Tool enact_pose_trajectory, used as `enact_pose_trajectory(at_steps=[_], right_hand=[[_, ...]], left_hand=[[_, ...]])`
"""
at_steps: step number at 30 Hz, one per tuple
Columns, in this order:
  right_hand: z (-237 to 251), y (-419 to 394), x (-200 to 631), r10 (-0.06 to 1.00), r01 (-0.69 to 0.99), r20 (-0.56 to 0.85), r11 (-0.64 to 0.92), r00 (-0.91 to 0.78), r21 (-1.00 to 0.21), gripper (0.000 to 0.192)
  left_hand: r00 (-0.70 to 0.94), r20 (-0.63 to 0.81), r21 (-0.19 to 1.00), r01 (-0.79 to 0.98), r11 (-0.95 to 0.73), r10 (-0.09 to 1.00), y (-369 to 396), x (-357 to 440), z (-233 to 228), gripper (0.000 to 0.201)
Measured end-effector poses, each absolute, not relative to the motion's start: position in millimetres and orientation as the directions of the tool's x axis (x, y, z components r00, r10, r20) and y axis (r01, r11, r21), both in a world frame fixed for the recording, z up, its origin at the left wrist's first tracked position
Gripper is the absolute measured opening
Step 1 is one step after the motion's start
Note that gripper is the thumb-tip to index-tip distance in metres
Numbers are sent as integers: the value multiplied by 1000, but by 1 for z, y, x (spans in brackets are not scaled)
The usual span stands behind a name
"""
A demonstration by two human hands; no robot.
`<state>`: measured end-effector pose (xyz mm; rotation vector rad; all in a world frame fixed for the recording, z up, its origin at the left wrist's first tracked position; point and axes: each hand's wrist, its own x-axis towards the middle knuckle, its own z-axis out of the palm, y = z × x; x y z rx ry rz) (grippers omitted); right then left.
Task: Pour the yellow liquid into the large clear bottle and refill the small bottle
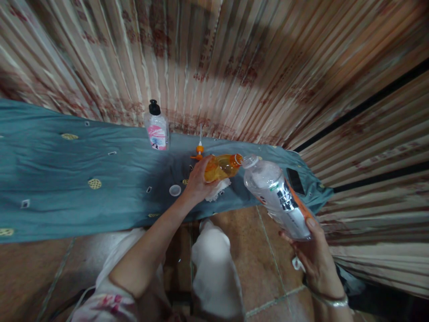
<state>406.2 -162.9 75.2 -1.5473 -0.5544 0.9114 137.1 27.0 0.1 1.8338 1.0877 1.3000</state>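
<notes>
My left hand (200, 182) is wrapped round an orange see-through bottle (223, 167), tilted nearly flat with its open neck pointing right. In my right hand (311, 250) is a large clear plastic bottle (280, 197) with a silver and orange label, gripped near its base. Its mouth leans up to the left and meets the orange bottle's mouth; whether they touch or only overlap I cannot tell. An orange pump head (199, 150) with a pale tube stands behind my left hand. Below the orange bottle lies a white cloth or tissue (217, 190).
A clear bottle with a black pump (157, 127) and pink label stands at the back of the teal cloth-covered surface (117, 170). A small white round cap (174, 190) lies left of my hand, a dark phone (295, 180) at the right. Pleated curtains (201, 67) hang behind.
</notes>
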Motion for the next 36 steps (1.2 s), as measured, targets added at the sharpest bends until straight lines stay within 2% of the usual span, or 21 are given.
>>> enact_pose_trajectory(at_steps=[8, 14, 19, 36], right_hand=[[77, -162, 404, 766, -135, -237, -196, 597, -971, 54], [84, -159, 396, 759, -144, -259, -216, 598, -966, 60], [89, -158, 390, 740, -158, -269, -218, 616, -963, 55], [85, -162, 397, 776, -132, -243, -205, 582, -970, 51]], left_hand=[[158, 456, 839, 252, -482, 876, 26, 137, -1, 70], [167, 424, 854, 253, -454, 890, 26, 137, 0, 71], [158, 451, 842, 253, -477, 879, 26, 137, 0, 71], [164, 434, 852, 242, -463, 886, 26, 137, 2, 70]])
